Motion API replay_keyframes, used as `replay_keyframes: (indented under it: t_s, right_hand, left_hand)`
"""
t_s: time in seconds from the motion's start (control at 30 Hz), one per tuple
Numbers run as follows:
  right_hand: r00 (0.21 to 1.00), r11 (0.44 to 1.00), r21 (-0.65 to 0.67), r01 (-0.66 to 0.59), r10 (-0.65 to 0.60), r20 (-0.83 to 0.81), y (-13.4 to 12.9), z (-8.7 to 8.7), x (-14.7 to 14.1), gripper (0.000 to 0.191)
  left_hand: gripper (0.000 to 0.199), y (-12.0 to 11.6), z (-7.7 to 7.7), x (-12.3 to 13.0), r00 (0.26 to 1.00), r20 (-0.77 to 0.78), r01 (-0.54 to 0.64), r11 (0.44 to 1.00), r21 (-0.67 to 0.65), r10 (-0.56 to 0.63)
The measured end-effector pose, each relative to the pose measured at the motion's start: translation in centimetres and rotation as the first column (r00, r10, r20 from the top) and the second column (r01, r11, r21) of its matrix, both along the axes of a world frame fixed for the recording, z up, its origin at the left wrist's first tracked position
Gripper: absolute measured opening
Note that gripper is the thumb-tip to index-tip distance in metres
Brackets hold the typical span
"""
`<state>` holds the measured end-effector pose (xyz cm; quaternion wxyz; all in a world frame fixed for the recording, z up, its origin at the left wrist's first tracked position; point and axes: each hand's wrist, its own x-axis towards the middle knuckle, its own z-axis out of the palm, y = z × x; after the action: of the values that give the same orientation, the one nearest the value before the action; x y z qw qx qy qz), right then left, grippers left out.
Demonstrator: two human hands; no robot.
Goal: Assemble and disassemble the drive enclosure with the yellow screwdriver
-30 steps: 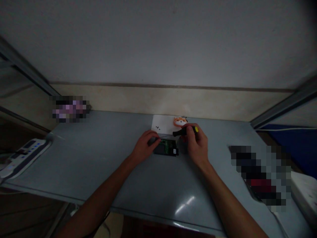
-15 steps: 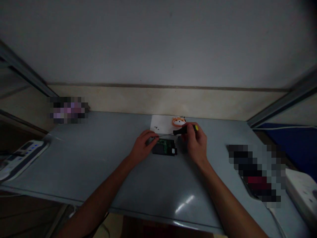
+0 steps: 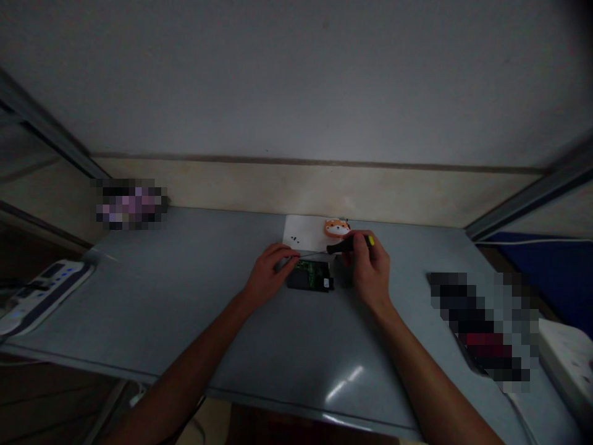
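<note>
Roughly, my left hand [image 3: 269, 271], circuit-board device [image 3: 311, 276], then my right hand [image 3: 372, 269] gripping a screwdriver [image 3: 343, 245].
Left fingertips bunched, can't tell whether they pinch anything; driver tip lost there; device flat on table [image 3: 296, 346], probably light, stiff, fragile; I'd take its edges; circuitry detail dim.

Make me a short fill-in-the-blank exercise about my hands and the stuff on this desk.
The screwdriver's handle is in the ____ hand.
That handle is black and ____.
Small dark bits lie on a ____ sheet.
The circuit board in the dark device is ____.

Missing words: right; yellow; white; green.
</note>
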<state>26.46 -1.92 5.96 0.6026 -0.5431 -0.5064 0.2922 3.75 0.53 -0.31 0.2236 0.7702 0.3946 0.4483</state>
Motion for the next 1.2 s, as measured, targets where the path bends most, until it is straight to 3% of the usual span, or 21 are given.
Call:
replay_keyframes:
  t_s: [0.47, 0.77, 1.2]
  right_hand:
    - [0.995, 1.000, -0.020, 0.017, -0.019, -0.098, 0.5, -0.9, 0.1, 0.040]
    - [0.973, 0.998, -0.064, -0.008, -0.007, -0.230, 0.9, -1.5, 0.0, 0.040]
    - [0.981, 1.000, 0.000, 0.006, -0.006, -0.196, 0.6, -0.8, -0.5, 0.046]
  left_hand:
    - [0.013, 0.0, -0.1, 0.0, 1.000, -0.008, 0.011, 0.999, 0.047, -0.011]
    - [0.011, -0.1, -0.1, 0.1, 1.000, 0.003, 0.010, 0.987, 0.163, -0.011]
    - [0.011, -0.2, 0.5, 0.3, 0.999, -0.041, 0.008, 0.978, 0.208, 0.001]
